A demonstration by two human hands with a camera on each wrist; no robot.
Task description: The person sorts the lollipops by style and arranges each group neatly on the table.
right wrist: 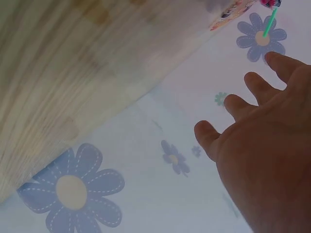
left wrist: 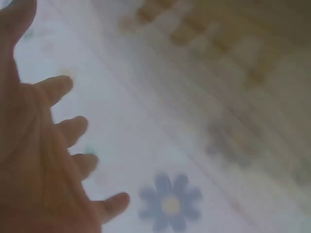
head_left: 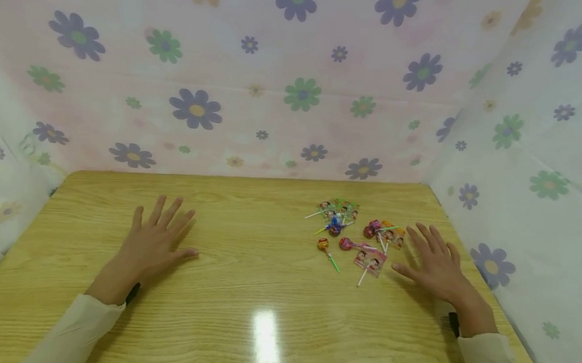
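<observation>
My left hand (head_left: 155,245) is spread over the left part of the table, palm down, holding nothing. On the right, my right hand (head_left: 433,267) is spread the same way, just beside a group of lollipops. Nearest to it lie a flat orange-wrapped lollipop (head_left: 393,236) and a flat pink-wrapped lollipop (head_left: 371,262). Round lollipops lie among them: a dark red one (head_left: 371,229), a pink one (head_left: 346,244), a blue one (head_left: 336,225) and an orange one (head_left: 323,244) with a green stick. Flat green-wrapped lollipops (head_left: 345,208) lie at the back of the group.
The wood-grain table (head_left: 241,291) has a bright light reflection near its front. Behind it hangs a flowered cloth (head_left: 257,87), and more flowered cloth (head_left: 539,224) hangs along the right side. Each wrist wears a dark band.
</observation>
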